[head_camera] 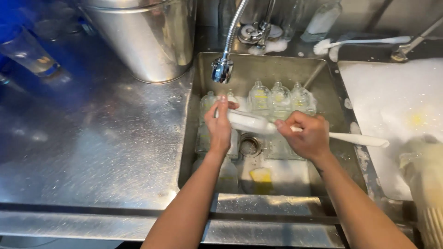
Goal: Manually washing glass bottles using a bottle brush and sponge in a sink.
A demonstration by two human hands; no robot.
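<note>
Over the sink (198, 138), the left hand (219, 124) is wrapped around a clear bottle (247, 122). The right hand (307, 136) grips a white brush (357, 139), its end poking into the bottle. More soapy bottles (279, 97) stand in the sink, near a yellow sponge (261, 176). A big metal bucket (143, 37) stands on the counter.

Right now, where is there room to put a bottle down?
The steel counter left of the sink is bare between the big metal pot and the front edge. The sink is crowded with bottles and both hands; the right basin is full of foam.
</note>
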